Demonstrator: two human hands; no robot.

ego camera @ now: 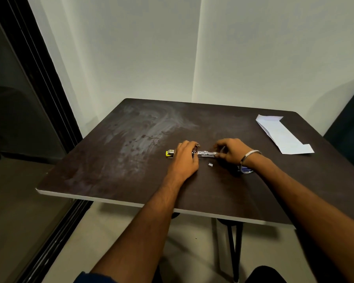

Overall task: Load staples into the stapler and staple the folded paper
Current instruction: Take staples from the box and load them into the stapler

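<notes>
Both hands are on the stapler [204, 153], which lies opened out flat near the middle of the dark table [110, 160]. Left hand [185, 158] rests palm down over the stapler's hinge region, fingers curled over it and pressing it to the tabletop; the yellow-tipped end [169, 153] sticks out from under that hand toward 9 o'clock. Right hand [231, 152] meets the opposite end, thumb and fingertips pinched narrowly at the tip of the bare metal channel, toward 3 o'clock from the left hand. Whether a strip of staples sits between those fingertips cannot be told; the spot is too small and partly hidden.

Long axis of the stapler runs almost straight from 9 to 3 o'clock, the yellow end at 9 and the shiny magazine rail at 3, lying level on the table between the two hands.

Just beside the rail, toward 5 o'clock from it, a small silvery staple block [210, 165] lies loose on the table, touching neither hand. A metal bangle [248, 158] circles the right wrist. Under that wrist a small blue-and-white object [246, 171] peeks out, mostly covered. Folded paper [282, 135] lies well apart at the table's 2 o'clock corner, white, its long edge slanting from far left to near right.

No writing or brand mark is legible on any of these.
</notes>
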